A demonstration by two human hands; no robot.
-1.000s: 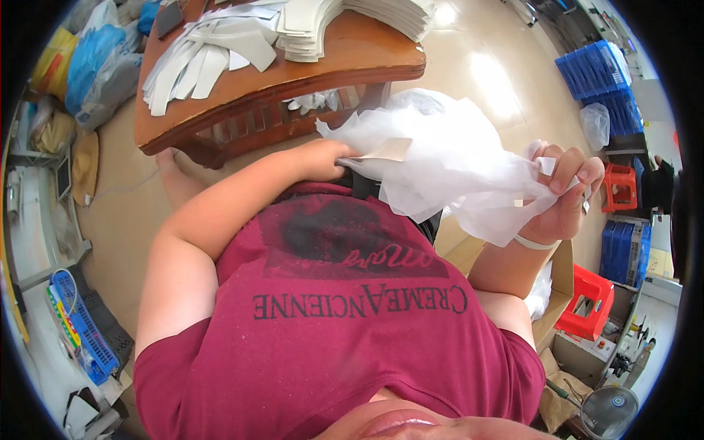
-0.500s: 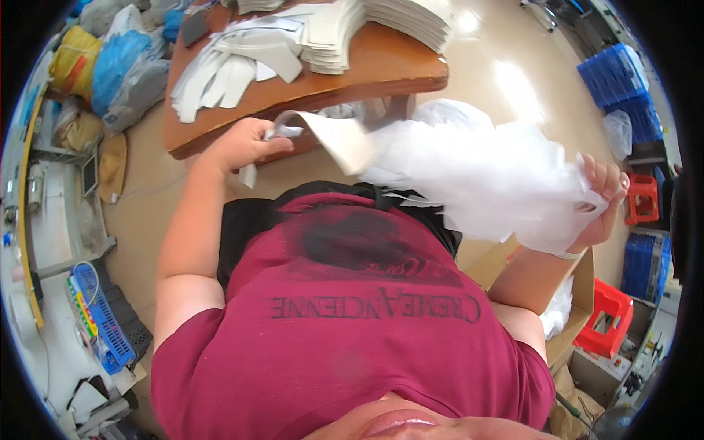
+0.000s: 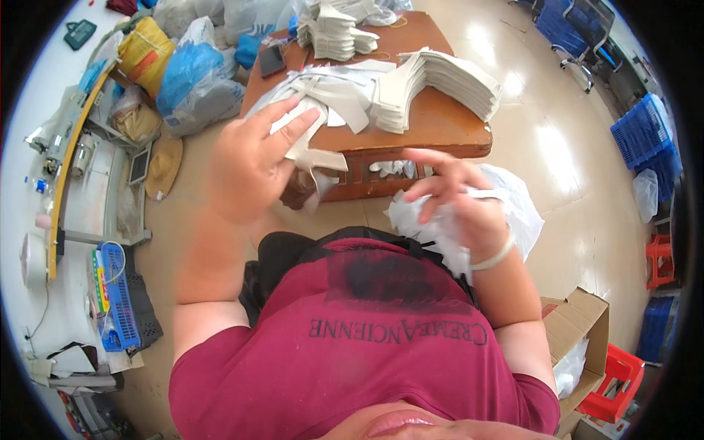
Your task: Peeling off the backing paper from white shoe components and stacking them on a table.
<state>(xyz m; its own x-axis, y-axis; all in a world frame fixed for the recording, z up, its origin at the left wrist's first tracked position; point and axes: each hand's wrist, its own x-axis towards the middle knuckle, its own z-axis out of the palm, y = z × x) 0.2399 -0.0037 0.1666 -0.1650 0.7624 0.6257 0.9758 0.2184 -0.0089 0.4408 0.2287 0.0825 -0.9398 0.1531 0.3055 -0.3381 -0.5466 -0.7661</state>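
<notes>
My left hand (image 3: 257,165) is raised at the near left corner of the table, its back upward and two fingers stretched toward a pile of loose cut pieces (image 3: 341,99). A cream curved piece (image 3: 323,159) hangs beside its palm and seems held by the lower, partly hidden fingers. My right hand (image 3: 469,213) hovers in front of the table with some fingers spread. Thin white sheets (image 3: 433,220) hang beneath it, and a white strip (image 3: 485,194) crosses the hand; the grip itself is blurred.
On the brown table (image 3: 440,121) stand neat stacks of curved cream pieces (image 3: 455,81), with another stack (image 3: 337,33) behind. Beyond my right hand rests a clear plastic bag (image 3: 524,209). A cardboard box (image 3: 579,315) and red stool (image 3: 620,381) stand at the right; filled bags (image 3: 198,81) lie far left.
My right hand has swung inward from the far right with the white sheets, which now hang lower. My left hand has come up toward the loose pile. The whole view has shifted.
</notes>
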